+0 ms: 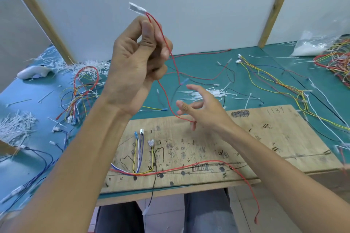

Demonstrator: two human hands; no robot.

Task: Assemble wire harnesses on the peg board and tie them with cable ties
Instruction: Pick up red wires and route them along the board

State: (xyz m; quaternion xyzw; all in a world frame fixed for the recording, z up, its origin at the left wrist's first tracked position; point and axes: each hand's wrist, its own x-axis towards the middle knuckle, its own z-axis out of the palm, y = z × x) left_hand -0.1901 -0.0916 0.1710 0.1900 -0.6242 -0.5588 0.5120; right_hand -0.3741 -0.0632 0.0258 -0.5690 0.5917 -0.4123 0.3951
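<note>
My left hand is raised above the table and pinches a red wire pair just below its white connector, which sticks up above my fingers. The red wire hangs down in a loop and reaches my right hand, whose fingers are spread and loosely bent over the far edge of the wooden peg board; the wire touches its fingertips. On the board lie yellow, blue, white and black wires with small connectors, and a long red wire runs along the front row of pegs.
A pile of white cable ties lies just behind the board. Loose coloured wires spread over the green table to the right, a finished bundle lies at left, cut tie ends at far left, and a plastic bag at back right.
</note>
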